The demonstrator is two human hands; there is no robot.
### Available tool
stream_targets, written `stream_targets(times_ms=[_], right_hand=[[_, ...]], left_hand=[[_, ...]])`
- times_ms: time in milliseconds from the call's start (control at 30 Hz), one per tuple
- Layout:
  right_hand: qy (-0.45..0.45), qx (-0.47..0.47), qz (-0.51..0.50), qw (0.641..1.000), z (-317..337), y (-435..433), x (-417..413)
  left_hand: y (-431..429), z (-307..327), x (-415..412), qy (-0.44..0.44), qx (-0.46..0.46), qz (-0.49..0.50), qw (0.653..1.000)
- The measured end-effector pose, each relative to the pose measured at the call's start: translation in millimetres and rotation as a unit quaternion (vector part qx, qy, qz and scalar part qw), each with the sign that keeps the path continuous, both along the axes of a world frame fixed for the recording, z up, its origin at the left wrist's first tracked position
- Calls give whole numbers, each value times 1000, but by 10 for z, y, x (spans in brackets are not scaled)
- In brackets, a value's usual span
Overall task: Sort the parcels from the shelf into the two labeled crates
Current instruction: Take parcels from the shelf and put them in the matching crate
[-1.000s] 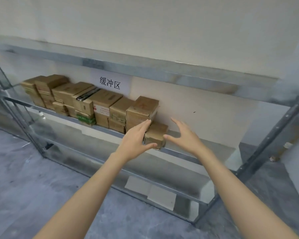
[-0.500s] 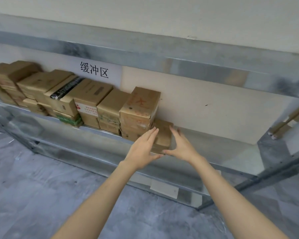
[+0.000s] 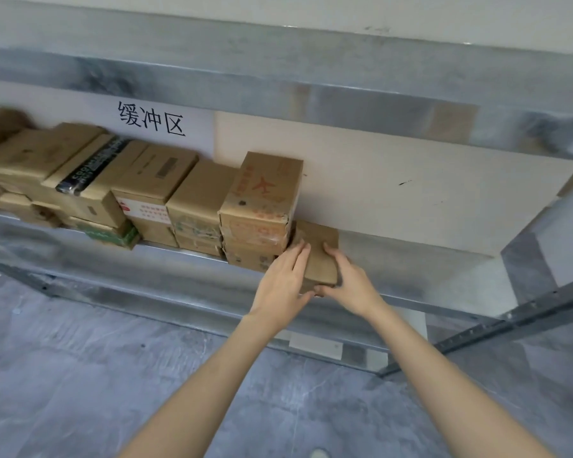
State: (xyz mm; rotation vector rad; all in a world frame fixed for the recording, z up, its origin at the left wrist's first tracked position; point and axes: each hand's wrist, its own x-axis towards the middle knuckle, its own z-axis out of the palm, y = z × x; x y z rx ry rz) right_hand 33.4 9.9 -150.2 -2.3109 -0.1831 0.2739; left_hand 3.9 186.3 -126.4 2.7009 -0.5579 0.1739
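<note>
A small brown cardboard parcel [image 3: 320,251] lies at the right end of a row of parcels on the metal shelf [image 3: 411,272]. My left hand [image 3: 283,280] lies against its left side with straight fingers, thumb under its front edge. My right hand [image 3: 348,280] grips its right side, fingers curled over the top. Right beside it on the left stands a taller stack of boxes with red print [image 3: 262,200]. No crates are in view.
More cardboard parcels [image 3: 139,193] fill the shelf to the left, under a white sign with black characters [image 3: 151,119]. An upper shelf beam [image 3: 278,81] runs overhead. The shelf right of the small parcel is bare. A grey upright post [image 3: 510,319] stands at the right.
The view moved closer to the shelf. Both hands reached forward and closed in on the small parcel from either side; now they touch it.
</note>
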Motion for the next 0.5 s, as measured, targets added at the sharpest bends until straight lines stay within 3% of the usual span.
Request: stream_targets(times_ms=[500], right_hand=[[7, 19, -10, 1000, 150, -130, -262]], left_hand=[[-42, -55, 100, 176, -154, 53, 971]])
